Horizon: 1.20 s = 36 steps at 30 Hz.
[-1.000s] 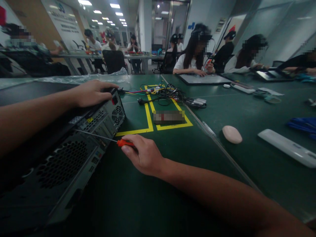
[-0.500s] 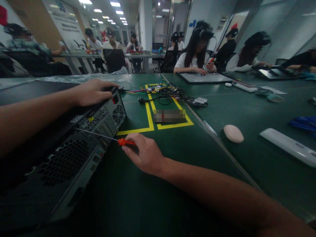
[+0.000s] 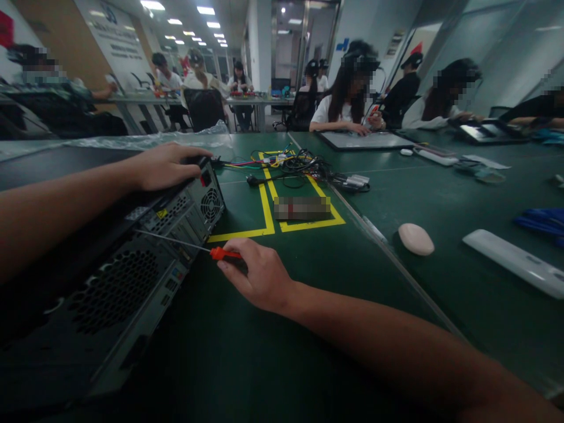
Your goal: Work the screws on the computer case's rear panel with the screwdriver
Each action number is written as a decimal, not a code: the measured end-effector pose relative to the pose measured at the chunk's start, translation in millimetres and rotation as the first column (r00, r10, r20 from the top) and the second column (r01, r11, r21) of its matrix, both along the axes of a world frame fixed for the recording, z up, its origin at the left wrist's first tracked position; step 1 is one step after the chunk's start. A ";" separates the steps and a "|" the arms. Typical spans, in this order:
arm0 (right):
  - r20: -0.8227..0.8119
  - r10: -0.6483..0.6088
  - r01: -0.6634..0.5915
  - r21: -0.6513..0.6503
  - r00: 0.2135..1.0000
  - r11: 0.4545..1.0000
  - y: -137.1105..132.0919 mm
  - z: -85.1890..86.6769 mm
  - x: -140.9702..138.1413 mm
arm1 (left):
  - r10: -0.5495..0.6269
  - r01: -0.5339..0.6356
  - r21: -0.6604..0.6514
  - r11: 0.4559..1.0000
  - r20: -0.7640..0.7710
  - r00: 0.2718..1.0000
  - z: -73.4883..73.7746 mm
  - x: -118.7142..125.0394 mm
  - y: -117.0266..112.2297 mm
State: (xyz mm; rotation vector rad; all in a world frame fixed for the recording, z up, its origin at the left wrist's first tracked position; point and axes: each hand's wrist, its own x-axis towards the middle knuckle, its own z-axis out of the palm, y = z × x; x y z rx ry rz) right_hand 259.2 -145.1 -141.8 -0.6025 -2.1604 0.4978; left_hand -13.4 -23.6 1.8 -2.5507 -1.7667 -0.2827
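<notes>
Black-and-grey metal computer case, near left on the green tabletop; my left hand rests loosely spread on its far top edge, my right hand curls round an orange-handled steel screwdriver, shaft reaching the back panel.

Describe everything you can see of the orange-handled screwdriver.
The screwdriver has a bright orange handle that looks like plastic and a long, thin, straight shaft that looks like metal. The right hand grips the handle and covers much of it. The shaft slants slightly upward to the left in the picture, its far end at the back of the computer case, near the upper edge. The tip is too small to make out, so I can't tell what it touches.
</notes>
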 end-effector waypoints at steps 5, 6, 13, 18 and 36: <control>0.006 -0.005 0.005 -0.003 1.000 1.000 -0.2 0.6 0.2 | 0.001 -0.001 -0.020 1.000 0.011 1.000 -0.7 -0.5 -0.2; 0.002 -0.003 0.003 -0.004 1.000 1.000 -0.3 0.8 0.3 | 0.004 -0.004 -0.019 1.000 0.009 1.000 -0.7 -0.3 -0.3; -0.025 0.001 -0.001 0.004 1.000 1.000 -0.5 0.7 0.2 | 0.010 -0.010 -0.007 1.000 -0.002 1.000 -0.3 0.9 -0.5; -0.025 0.005 -0.004 0.016 1.000 1.000 -1.0 1.5 1.3 | 0.027 -0.027 -0.011 1.000 -0.003 1.000 -0.5 -1.2 0.1; 0.000 -0.032 0.032 0.007 0.999 0.999 -2.2 5.9 0.9 | 0.021 -0.020 -0.039 0.999 0.017 1.000 1.4 2.7 -2.8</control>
